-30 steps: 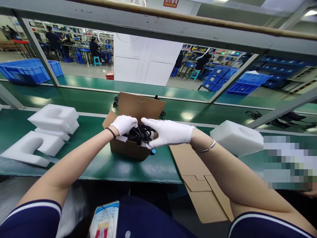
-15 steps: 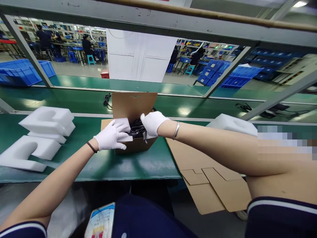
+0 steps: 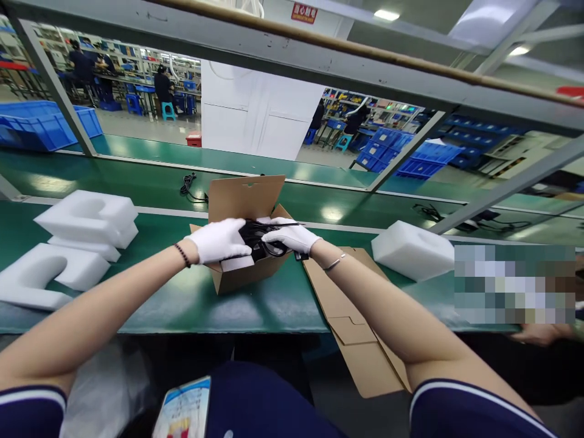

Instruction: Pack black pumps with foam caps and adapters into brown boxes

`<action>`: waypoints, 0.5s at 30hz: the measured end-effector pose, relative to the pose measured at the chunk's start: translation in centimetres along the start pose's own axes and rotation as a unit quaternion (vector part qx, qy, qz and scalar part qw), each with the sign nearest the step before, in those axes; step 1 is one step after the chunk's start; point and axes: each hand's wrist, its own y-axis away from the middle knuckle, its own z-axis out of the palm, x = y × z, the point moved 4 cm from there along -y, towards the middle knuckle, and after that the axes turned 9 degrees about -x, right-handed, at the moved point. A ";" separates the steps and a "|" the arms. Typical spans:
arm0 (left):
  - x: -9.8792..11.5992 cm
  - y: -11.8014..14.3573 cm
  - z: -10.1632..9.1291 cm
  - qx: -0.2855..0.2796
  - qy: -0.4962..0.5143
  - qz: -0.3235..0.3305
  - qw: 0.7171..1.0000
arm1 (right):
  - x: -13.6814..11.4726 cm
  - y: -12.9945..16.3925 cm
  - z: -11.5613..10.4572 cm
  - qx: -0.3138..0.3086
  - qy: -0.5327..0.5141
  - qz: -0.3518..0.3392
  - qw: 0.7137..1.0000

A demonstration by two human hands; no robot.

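Note:
An open brown cardboard box stands on the green bench with its lid raised at the back. Inside lies a bundle of black cable, a loop of it spilling over the right side. My left hand, in a white glove, reaches over the left wall, thumb and fingers closed around part of the cable bundle. A small white carton shows below the left thumb. At the box's right side, my gloved right hand grips the cable, its fingers partly covered by black strands.
White foam blocks are stacked at the left, and another foam block sits at the right. Flat cardboard sheets overhang the front edge. Behind the box lies a loose black cable. Another person's hand appears at far right.
My right hand has lowered at the box's right side, bringing cable with it. My left hand has moved right and further into the box. The view has shifted slightly.

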 end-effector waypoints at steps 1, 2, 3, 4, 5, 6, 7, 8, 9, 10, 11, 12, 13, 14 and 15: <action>0.2 -1.2 -0.7 0.004 -0.011 -0.004 1.000 | 0.5 -0.2 0.1 -0.011 -0.041 -0.006 0.999; 0.7 -2.6 -1.1 0.000 -0.024 0.016 1.000 | 0.9 -0.4 0.3 -0.025 -0.080 -0.013 0.996; 1.3 -4.0 -1.2 -0.012 -0.034 0.051 0.998 | 1.1 -0.5 0.5 -0.035 -0.118 -0.022 0.992; 1.9 -5.3 -1.1 -0.023 -0.038 0.083 0.996 | 1.1 -0.6 0.7 -0.042 -0.153 -0.036 0.987; 2.4 -6.4 -0.7 -0.033 -0.040 0.101 0.994 | 1.1 -0.5 0.9 -0.044 -0.182 -0.047 0.981; 2.6 -7.4 -0.2 -0.039 -0.043 0.103 0.993 | 1.1 -0.3 0.9 -0.044 -0.201 -0.053 0.977; 2.6 -8.1 0.3 -0.036 -0.051 0.095 0.994 | 1.1 0.2 0.8 -0.043 -0.207 -0.058 0.976; 2.5 -8.5 0.8 -0.026 -0.061 0.088 0.994 | 1.0 0.9 0.7 -0.050 -0.195 -0.060 0.978; 2.4 -8.6 1.2 -0.014 -0.070 0.086 0.994 | 0.9 1.7 0.4 -0.062 -0.167 -0.055 0.983; 2.2 -8.6 1.6 0.000 -0.073 0.086 0.994 | 0.8 2.6 0.1 -0.076 -0.122 -0.040 0.989; 1.9 -8.4 1.8 0.017 -0.067 0.084 0.994 | 0.7 3.6 -0.2 -0.089 -0.063 -0.022 0.994; 1.7 -8.1 1.9 0.037 -0.053 0.081 0.995 | 0.4 4.4 -0.6 -0.097 0.012 -0.008 0.995; 1.4 -7.8 2.0 0.057 -0.034 0.078 0.995 | 0.1 5.0 -1.0 -0.100 0.097 -0.001 0.990; 1.2 -7.6 1.9 0.077 -0.016 0.080 0.994 | -0.3 5.4 -1.4 -0.095 0.186 -0.002 0.978; 1.1 -7.3 1.8 0.097 0.001 0.084 0.992 | -0.7 5.5 -1.7 -0.080 0.273 -0.010 0.959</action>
